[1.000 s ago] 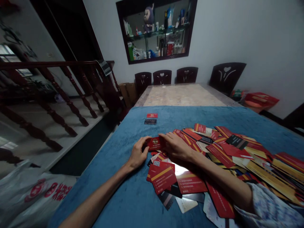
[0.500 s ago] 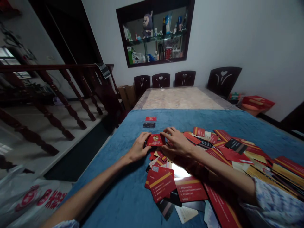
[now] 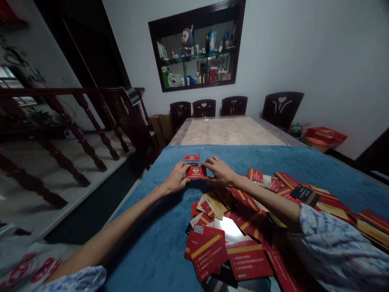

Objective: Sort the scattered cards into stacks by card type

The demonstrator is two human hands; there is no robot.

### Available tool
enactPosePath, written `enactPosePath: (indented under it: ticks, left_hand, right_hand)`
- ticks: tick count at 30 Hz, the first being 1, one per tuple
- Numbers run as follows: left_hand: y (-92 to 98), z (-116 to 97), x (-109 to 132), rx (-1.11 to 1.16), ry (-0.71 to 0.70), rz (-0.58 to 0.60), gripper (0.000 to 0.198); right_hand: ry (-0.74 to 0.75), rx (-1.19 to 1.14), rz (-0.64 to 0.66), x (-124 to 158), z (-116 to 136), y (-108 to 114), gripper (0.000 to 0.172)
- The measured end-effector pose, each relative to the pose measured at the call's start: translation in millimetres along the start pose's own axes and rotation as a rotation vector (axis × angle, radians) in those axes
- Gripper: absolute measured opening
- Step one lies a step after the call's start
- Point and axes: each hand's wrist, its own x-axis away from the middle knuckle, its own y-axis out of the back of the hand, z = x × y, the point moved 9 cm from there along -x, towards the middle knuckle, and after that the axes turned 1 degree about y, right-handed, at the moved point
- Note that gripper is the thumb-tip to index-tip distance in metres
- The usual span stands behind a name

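A red card [image 3: 196, 172] with a round gold emblem is pinched at its two ends. My left hand [image 3: 176, 178] grips its left edge between thumb and fingers, and my right hand [image 3: 219, 172] grips the right edge. Just beyond it a black card [image 3: 192, 164] is partly covered from view by the held card. Farther back lies another red card [image 3: 192, 157], flat on the blue cloth [image 3: 158, 239]. Below my right forearm spreads a loose pile of red, yellow and black cards [image 3: 208, 251].
More cards [image 3: 300, 194] are heaped to the right, with a stack [image 3: 375, 225] at the far right. The tabletop [image 3: 221, 129] continues beyond the cloth toward dark chairs [image 3: 204, 108]. At left stand a wooden railing [image 3: 88, 111] and a white plastic bag [image 3: 33, 261].
Both hands have carried the red card away from the pile, forward toward the black card, which it now partly hides. The camera view has shifted slightly.
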Motion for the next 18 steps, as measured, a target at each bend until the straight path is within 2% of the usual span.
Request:
enactPosePath:
  ticks: [10,18]
  left_hand:
    - [-2.6,42,-49,-0.121,0.074,0.042,0.048]
    - [-7.0,67,-82,-0.236,0.137,0.106,0.041]
  right_hand:
    - [-0.073,-0.060,0.021,-48,-30,-18,0.046]
    - [-0.166,-0.059,0.048,-77,-53,-35,0.033]
